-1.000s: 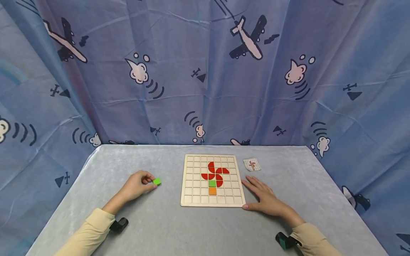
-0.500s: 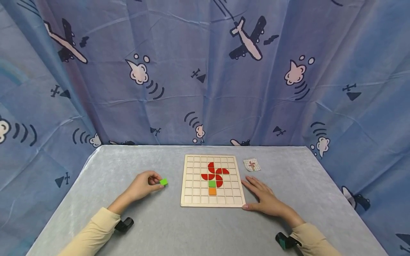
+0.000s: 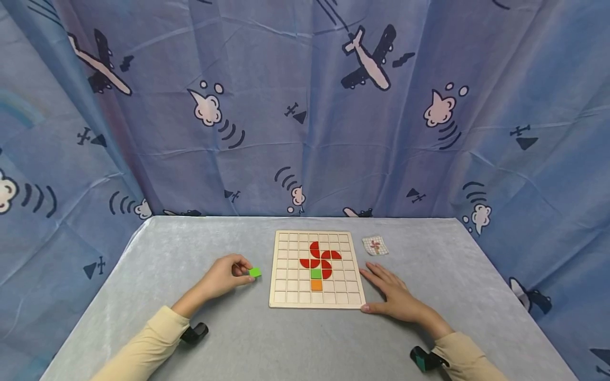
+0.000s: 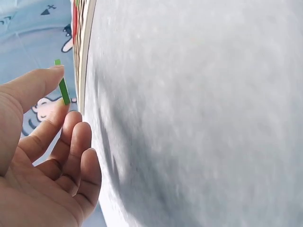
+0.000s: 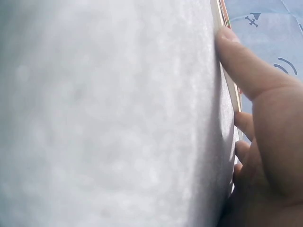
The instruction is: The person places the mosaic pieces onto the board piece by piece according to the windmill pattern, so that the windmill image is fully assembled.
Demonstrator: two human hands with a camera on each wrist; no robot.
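Observation:
Between thumb and index finger, my left hand (image 3: 225,275) pinches a thin green square tile (image 3: 255,272), a short way left of the wooden grid board (image 3: 290,298). In the left wrist view the tile (image 4: 63,85) appears nearly edge-on, above the table, with the other fingers loosely curled. On the board, red quarter-round pieces (image 3: 326,269) form a pinwheel. A green square (image 3: 316,273) lies below it, and an orange square (image 3: 316,285) below that. My right hand (image 3: 394,295) rests with spread fingers along the board's right edge, its thumb touching the near right corner.
A small paper card (image 3: 375,245) printed with a gridded pinwheel picture lies right of the board. The table (image 3: 229,344) has a pale grey cloth. Behind it hangs a blue curtain (image 3: 262,121) with airplane prints. Black straps with devices (image 3: 194,333) sit on both wrists.
My left hand has moved steadily right toward the board, carrying the green tile. The right hand, the board and its pieces have stayed in place.

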